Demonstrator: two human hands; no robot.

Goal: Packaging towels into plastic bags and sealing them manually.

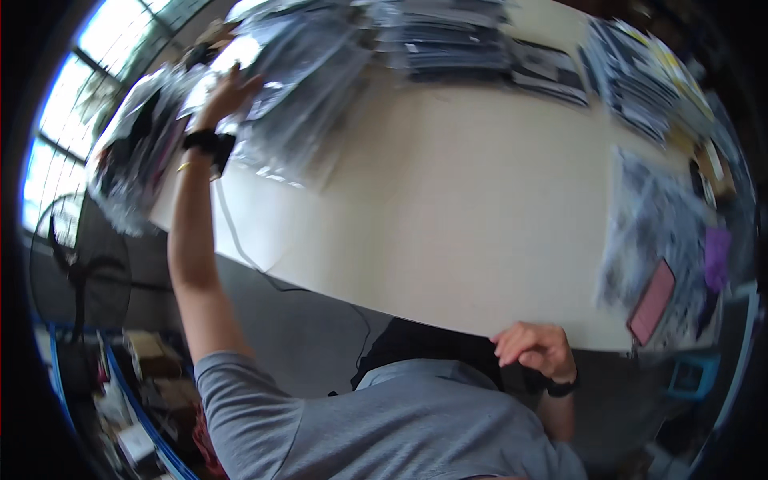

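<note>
My left arm stretches to the far left of the table, where my left hand (230, 94) is at the clear plastic bags (300, 96) with its fingers apart. Whether it touches them I cannot tell for sure. Those bags lie in a glossy, overlapping heap and look to have grey material inside. Close to my body, by the table's front edge, my right hand (536, 350) is loosely curled, and nothing shows in it. A dark band is on each wrist.
Dark folded, bagged packets (456, 48) are stacked at the back, beside a flat packet (548, 70). More packets (636, 80) stand back right. A pink phone (653, 302) lies on a grey patterned bag (640, 224) at right. A cord (232, 224) crosses the left edge near a fan (78, 272).
</note>
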